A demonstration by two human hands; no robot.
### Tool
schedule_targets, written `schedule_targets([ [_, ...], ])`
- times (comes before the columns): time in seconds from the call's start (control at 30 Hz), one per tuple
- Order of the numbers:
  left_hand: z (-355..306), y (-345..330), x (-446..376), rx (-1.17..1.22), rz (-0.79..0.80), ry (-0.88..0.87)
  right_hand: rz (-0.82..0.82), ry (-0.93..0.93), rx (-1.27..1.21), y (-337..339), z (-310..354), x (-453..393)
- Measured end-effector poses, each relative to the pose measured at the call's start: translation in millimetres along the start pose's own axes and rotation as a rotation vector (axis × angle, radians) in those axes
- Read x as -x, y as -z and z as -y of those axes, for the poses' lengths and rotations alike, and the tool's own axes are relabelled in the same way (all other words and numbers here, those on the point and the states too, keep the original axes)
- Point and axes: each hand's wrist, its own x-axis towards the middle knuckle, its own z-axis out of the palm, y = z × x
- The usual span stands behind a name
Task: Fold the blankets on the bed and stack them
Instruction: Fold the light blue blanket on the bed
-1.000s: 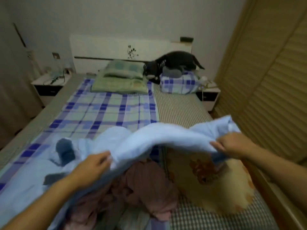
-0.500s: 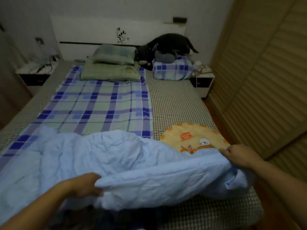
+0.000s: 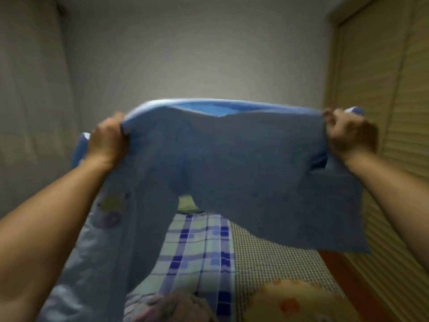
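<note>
I hold the light blue blanket point(image 3: 232, 163) high in the air, stretched between both hands and hanging down in front of me. My left hand point(image 3: 108, 139) grips its top edge at the left. My right hand point(image 3: 350, 134) grips the top edge at the right. The blanket's left part trails down to the bed point(image 3: 267, 256) and hides the headboard and pillows. A pinkish crumpled blanket point(image 3: 167, 305) lies at the bottom centre. A yellow-orange patterned blanket point(image 3: 299, 303) lies at the bottom right.
A blue plaid sheet point(image 3: 197, 252) covers the bed's left half beside a checked surface. A slatted wooden wardrobe point(image 3: 394, 112) runs along the right, close to the bed. A curtain point(image 3: 30, 101) hangs at the left. A green pillow point(image 3: 185, 202) peeks out below the blanket.
Both hands rose from low over the bed to well above it, lifting the blue blanket into the air. The view tilted upward, and the blanket now hides the headboard.
</note>
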Motion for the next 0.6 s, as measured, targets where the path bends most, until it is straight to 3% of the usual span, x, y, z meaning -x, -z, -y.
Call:
schedule_targets([
  [0.03,10.0,-6.4,14.6,-0.153,0.245,-0.036,0.175,0.113,0.072,-10.1,-2.2,16.1],
  [0.07,17.6,-9.5,28.7,-0.251,0.389,-0.034,0.354,0.141,0.126,-15.1,-5.7,32.7],
  [0.1,24.2,-11.7,42.5,-0.280,0.380,-0.051,0.427,0.114,0.134,-21.6,-11.8,46.6],
  [0.13,26.7,-13.3,57.4,-0.213,0.258,-0.065,0.449,0.049,0.134,-22.0,-14.8,64.0],
  [0.2,26.8,-17.0,90.4,-0.047,0.057,-0.044,0.431,0.110,0.127,-24.1,-21.1,105.2],
  [0.23,29.6,-24.9,115.8,0.017,0.114,-0.037,0.394,0.183,0.155,-33.3,-29.3,132.7],
  [0.3,45.8,-53.3,187.6,0.048,0.442,-0.034,0.524,0.271,0.159,-50.5,-49.8,206.0],
  [0.37,69.5,-78.5,285.7,0.005,0.836,0.004,0.833,0.270,0.227,-66.9,-72.6,283.2],
  [0.43,91.7,-96.7,384.9,-0.015,1.109,0.021,1.012,0.380,0.214,-79.1,-100.1,350.4],
  [0.47,99.5,-103.3,427.6,-0.037,1.198,-0.012,1.078,0.482,0.225,-88.5,-113.9,380.9],
  [0.53,104.9,-111.5,493.6,-0.135,1.286,-0.119,1.306,0.491,0.234,-109.5,-140.7,431.1],
  [0.6,103.2,-111.6,534.6,-0.245,1.337,-0.199,1.283,0.593,0.186,-132.3,-170.5,481.7],
])
